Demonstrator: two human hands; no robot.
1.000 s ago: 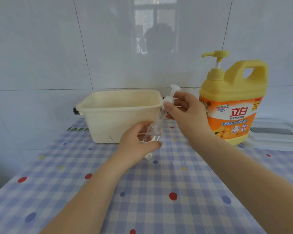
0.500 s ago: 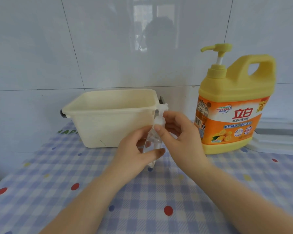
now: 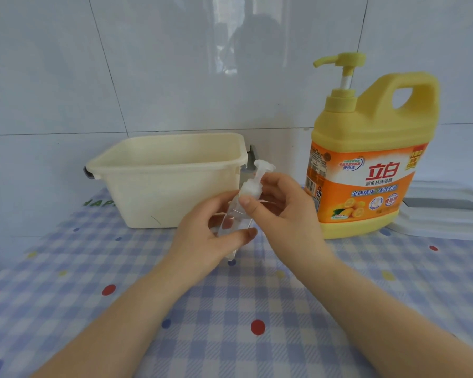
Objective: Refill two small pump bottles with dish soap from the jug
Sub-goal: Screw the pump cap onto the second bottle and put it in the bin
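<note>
Gripped between both hands, a small clear pump bottle (image 3: 234, 218) is held tilted above the checked tablecloth (image 3: 230, 323), its white pump top (image 3: 260, 173) leaning up and to the right. The bottle's body is wrapped by the curled fingers and thumb of the left hand (image 3: 206, 241), so that most of its lower half is hidden; only the bottom tip shows below the palm, and it cannot be told whether that tip touches the cloth. The white collar under the pump is pinched by the thumb and fingers of the right hand (image 3: 281, 216). How much liquid is in the bottle cannot be made out through the clear plastic and the fingers.

The yellow dish soap jug (image 3: 372, 159) is seen standing upright on the cloth just right of the hands, its pump spout pointing left. A cream plastic tub (image 3: 170, 184) is set behind the hands against the tiled wall; its inside is largely out of sight from this angle. A white flat object (image 3: 445, 214) is partly cut off at the right edge and partly hidden behind the jug. Only one small bottle is visible.
</note>
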